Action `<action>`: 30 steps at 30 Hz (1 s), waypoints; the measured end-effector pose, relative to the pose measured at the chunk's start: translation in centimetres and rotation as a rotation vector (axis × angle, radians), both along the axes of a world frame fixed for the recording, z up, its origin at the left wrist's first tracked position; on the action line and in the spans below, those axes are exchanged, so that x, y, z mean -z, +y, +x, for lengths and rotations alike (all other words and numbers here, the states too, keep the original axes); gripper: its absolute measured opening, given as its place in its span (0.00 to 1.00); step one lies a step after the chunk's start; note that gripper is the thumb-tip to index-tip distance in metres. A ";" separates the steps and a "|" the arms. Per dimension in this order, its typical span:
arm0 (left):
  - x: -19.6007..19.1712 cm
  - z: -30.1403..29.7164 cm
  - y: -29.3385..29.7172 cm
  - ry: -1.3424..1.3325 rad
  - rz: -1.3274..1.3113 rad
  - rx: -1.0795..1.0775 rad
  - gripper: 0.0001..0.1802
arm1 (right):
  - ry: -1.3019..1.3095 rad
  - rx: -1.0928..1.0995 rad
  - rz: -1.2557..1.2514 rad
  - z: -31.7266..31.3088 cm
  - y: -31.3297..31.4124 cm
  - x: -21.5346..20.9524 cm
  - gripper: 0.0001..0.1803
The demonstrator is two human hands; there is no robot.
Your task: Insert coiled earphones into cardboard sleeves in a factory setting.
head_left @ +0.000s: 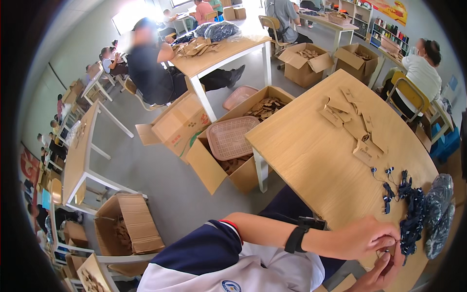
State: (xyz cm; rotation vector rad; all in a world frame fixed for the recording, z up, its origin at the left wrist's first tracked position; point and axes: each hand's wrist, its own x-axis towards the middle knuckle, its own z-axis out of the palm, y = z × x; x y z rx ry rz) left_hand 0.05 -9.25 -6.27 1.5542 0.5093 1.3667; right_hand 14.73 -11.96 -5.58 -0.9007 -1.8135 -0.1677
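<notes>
My left hand (367, 237), with a black strap on its wrist, is closed with the fingertips pinched together at the table's near right edge. Just below it, my right hand (382, 273) is also closed, its fingertips meeting those of the left. Whatever they pinch is small and mostly hidden by the fingers. Beside them lies a heap of dark-blue bundled earphone cables (411, 216). One pair of earphones (387, 197) lies apart, its earbuds toward the cardboard pieces. Several small folded brown cardboard packs (357, 121) are scattered farther up the wooden table (311, 151).
A clear plastic bag of dark items (439, 214) sits at the table's right edge. Left of the table stands an open carton (243, 173) of cardboard pieces, with a pink basket (231, 137) on it. Another carton (129, 226) is at lower left. People work at tables (221, 51) beyond.
</notes>
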 end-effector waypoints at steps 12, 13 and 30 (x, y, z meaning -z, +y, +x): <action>0.2 -1.1 -3.2 0.446 -0.099 -0.100 0.12 | 0.208 -0.105 -0.678 4.7 -3.5 0.4 0.27; 1.2 -0.8 -3.1 0.101 -0.118 -0.046 0.11 | -0.063 0.037 -0.571 3.1 -2.7 -0.5 0.30; 0.4 0.2 1.5 0.473 -0.401 0.987 0.08 | 0.265 -1.318 -1.538 5.5 -0.2 6.1 0.41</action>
